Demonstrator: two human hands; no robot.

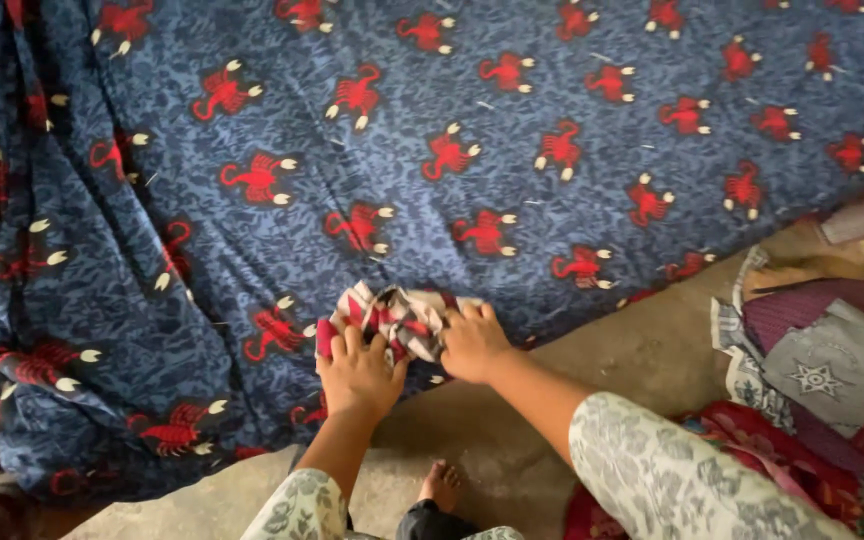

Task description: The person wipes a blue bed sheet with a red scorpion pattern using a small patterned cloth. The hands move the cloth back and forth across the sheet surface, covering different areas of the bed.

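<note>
Both hands pressing a small bundled cloth at the near edge of a blue patterned bed sheet.

Nearest: bare foot [441, 485] standing on the concrete floor [642, 350]. Left hand [358, 373] and right hand [472, 342] are resting side by side, each grip curling down onto the red, white and grey bundled cloth [397, 318], fingers closing on its folds. Bundle is lying on the bed sheet [402, 120], which is spreading beyond. Pile of patterned fabrics [822, 360] lying at right on the floor; no containers visible.
</note>
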